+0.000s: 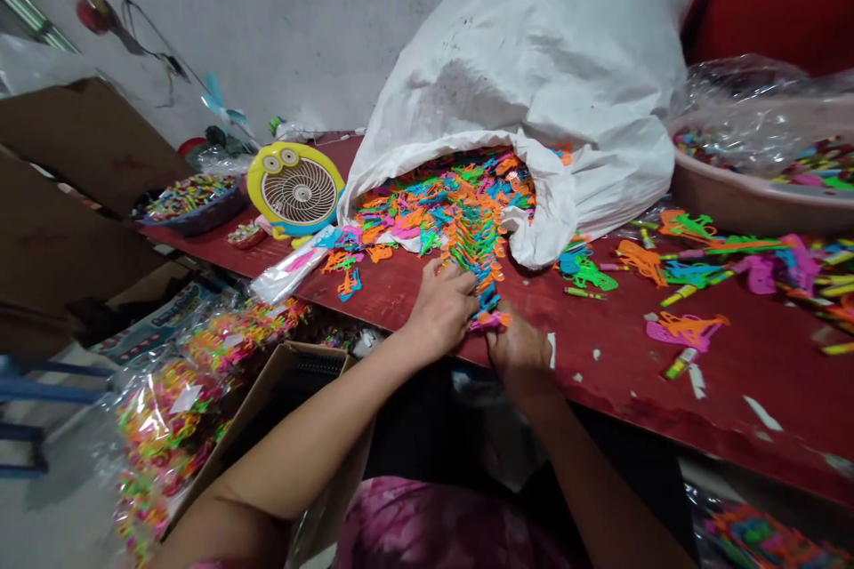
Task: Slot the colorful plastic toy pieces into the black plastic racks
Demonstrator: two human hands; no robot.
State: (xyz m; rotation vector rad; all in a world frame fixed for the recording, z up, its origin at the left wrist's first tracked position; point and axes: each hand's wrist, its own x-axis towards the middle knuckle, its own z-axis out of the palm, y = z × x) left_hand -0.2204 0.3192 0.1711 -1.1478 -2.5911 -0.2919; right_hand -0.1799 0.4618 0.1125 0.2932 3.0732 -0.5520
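Note:
At the table's front edge, my left hand (446, 300) is closed, its fingers curled against the left side of a neat stack of coloured plastic pieces (479, 251). My right hand (520, 348) closes on the near end of that stack, where pink and orange pieces show; its fingertips are partly hidden. The stack runs back in overlapping orange, green and blue layers towards a big white sack (534, 44) lying on its side. Out of the sack's mouth spill many loose pieces (406, 209) of the same kind.
A yellow fan (300, 194) stands left of the sack, near a basin of small items (190, 200). On the right, a pink tub (747, 196) and scattered pieces (687, 329) lie on the red table (600, 391). Filled plastic bags (166, 409) sit below left, beside a cardboard box (267, 400).

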